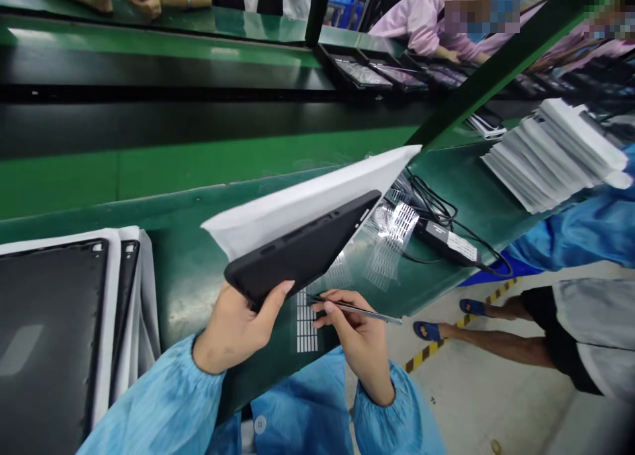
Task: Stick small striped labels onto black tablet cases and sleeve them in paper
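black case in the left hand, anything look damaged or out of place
No damage shows on the black case in the left hand. The one untidy spot is the black cable and its adapter, sprawled loose on the green bench beside the label sheet, not coiled.

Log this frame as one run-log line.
left hand: black tablet | right hand: metal tweezers | belt: clear sheet of white strips
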Demonstrator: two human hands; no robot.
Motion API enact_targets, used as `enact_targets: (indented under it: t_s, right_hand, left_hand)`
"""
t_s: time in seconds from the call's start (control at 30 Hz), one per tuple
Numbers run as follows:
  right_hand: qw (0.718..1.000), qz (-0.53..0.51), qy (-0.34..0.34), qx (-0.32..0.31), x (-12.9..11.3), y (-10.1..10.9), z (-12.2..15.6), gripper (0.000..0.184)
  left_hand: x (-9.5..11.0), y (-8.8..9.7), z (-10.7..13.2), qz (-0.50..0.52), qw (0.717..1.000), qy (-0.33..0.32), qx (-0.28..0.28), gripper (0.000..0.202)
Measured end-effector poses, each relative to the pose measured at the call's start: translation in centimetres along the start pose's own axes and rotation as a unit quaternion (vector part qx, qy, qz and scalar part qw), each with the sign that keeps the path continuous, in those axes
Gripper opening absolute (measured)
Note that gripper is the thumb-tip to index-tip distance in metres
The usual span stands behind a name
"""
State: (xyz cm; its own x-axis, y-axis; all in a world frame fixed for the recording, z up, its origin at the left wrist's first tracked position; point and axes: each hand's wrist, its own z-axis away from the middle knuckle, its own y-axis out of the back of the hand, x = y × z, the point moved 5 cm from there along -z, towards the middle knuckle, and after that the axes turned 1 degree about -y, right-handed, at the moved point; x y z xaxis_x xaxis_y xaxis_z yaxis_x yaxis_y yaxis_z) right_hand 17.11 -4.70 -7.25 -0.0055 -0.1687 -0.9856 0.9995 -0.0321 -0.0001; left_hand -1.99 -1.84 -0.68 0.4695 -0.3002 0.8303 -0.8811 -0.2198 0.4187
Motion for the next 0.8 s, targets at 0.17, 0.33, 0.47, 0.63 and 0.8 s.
enact_targets:
  t_s: [0.17, 0.33, 0.47, 0.63, 0.8]
  right_hand:
    - [1.000, 0.010, -0.013, 0.005, -0.1, -0.2, -0.1, 0.014]
    - [1.000, -0.017, -0.010, 0.011, -0.7, -0.5, -0.3, 0.014]
    - [1.000, 0.002, -0.008, 0.003, -0.6, -0.5, -0.2, 0.012]
    - [1.000, 0.006, -0.015, 0.026, -0.4, -0.4, -0.1, 0.012]
    - [0.999, -0.007, -0.006, 0.042, -1.1, -0.8, -0.3, 0.015]
  left_hand:
    - [-0.6, -0.5, 1.1, -0.052, 0.996, -0.040, -0.055, 0.007]
    - [-0.1, -0.6, 0.8, -0.017, 0.996, -0.067, -0.056, 0.008]
    - [-0.6, -0.8, 0.6, 0.003, 0.998, -0.029, -0.053, 0.007]
    - [-0.5, -0.8, 0.8, 0.007, 0.999, -0.020, -0.047, 0.010]
    - [-0.3, -0.7, 1.0, -0.041, 0.998, -0.037, -0.032, 0.010]
